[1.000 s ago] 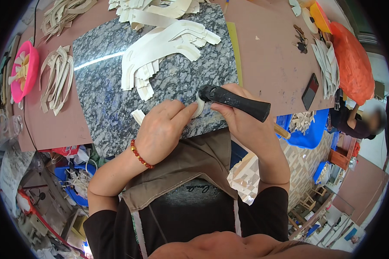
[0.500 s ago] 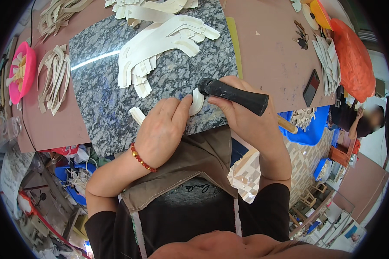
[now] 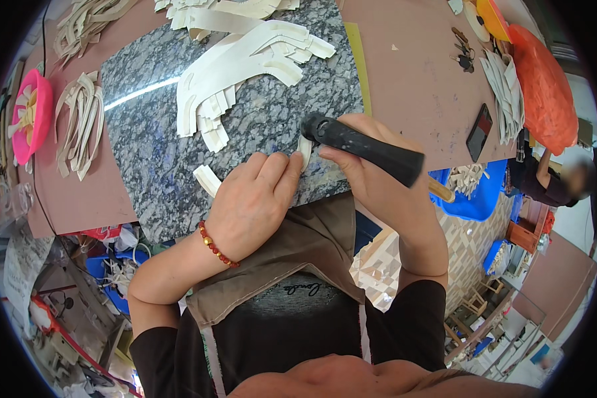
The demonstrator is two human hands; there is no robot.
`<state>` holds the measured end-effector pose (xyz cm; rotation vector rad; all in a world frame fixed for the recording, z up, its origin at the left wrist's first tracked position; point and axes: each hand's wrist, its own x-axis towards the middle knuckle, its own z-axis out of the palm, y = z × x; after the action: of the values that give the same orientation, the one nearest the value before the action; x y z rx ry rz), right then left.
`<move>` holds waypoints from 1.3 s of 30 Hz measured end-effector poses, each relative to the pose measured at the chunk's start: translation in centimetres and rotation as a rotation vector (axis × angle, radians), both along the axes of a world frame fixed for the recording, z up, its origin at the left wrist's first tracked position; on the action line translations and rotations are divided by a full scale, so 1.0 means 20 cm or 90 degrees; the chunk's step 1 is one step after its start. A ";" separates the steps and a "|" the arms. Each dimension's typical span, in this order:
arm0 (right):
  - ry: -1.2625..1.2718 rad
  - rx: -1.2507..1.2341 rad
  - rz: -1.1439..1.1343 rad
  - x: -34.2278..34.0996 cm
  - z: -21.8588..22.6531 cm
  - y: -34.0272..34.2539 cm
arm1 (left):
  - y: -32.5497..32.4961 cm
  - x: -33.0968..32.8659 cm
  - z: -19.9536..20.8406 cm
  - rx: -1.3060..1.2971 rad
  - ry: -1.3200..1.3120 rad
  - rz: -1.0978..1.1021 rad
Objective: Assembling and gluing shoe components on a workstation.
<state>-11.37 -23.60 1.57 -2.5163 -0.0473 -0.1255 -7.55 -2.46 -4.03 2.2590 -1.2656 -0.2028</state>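
My left hand (image 3: 253,196), with a red bead bracelet at the wrist, lies over a cream strip (image 3: 207,180), its fingertips pressed together on it. One end of the strip shows left of the hand; the other comes out by my fingertips. The strip rests on a grey speckled stone slab (image 3: 265,109). My right hand (image 3: 371,189) is closed round a hammer (image 3: 371,151) with a long black head and a wooden handle. The small end of the head is over the strip, just beyond my left fingertips; whether it touches is hidden. Farther off lies a fanned stack of cream pieces (image 3: 212,73).
Bundles of strips (image 3: 79,123) and a pink bowl (image 3: 33,116) are at the left. To the right are a phone (image 3: 479,132), keys (image 3: 465,56), folded cloth (image 3: 502,93) and a red bag (image 3: 540,93). A blue bin (image 3: 474,202) stands below the table; a person (image 3: 550,182) is beyond.
The hammer's small end has shifted slightly left and its broad end has swung to the right. My left hand has moved a little, and less of the strip shows by the fingertips.
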 end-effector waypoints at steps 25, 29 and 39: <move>0.080 -0.004 0.064 -0.09 0.01 0.05 | 0.12 0.18 -0.02 -0.033 -0.106 -0.206; 0.096 -0.035 0.070 -0.07 0.07 0.04 | 0.19 0.20 -0.06 -0.071 -0.157 -0.218; 0.080 0.060 0.097 -0.08 0.02 0.19 | 0.32 0.18 -0.05 -0.060 -0.118 -0.197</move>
<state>-12.96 -19.88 1.88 -2.4112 -0.1773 0.0909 -3.94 3.86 -4.98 2.0317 -1.6849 -0.0431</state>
